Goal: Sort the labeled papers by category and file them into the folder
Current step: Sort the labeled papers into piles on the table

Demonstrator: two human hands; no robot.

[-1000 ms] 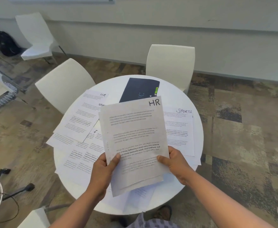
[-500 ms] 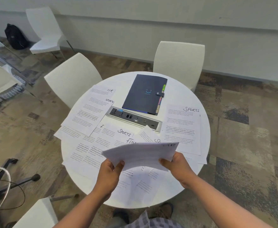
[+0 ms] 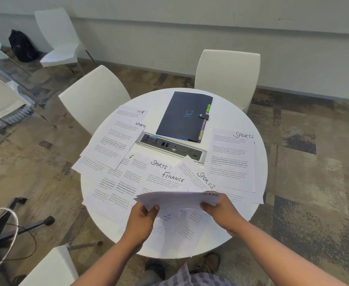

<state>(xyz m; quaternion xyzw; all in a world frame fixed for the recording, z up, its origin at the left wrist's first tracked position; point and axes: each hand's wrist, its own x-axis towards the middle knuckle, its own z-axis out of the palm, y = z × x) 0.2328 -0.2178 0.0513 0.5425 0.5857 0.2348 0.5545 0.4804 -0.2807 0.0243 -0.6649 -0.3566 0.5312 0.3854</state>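
Both hands, left hand (image 3: 143, 213) and right hand (image 3: 221, 209), grip the HR sheets (image 3: 177, 200); square them before carrying them toward the closed folder (image 3: 185, 116).

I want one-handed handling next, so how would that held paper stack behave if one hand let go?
Probably floppy: the paper stack is thin, gripped at both ends by the left hand and right hand. The loose sheets, already slightly fanned, may slide apart. Likely light.
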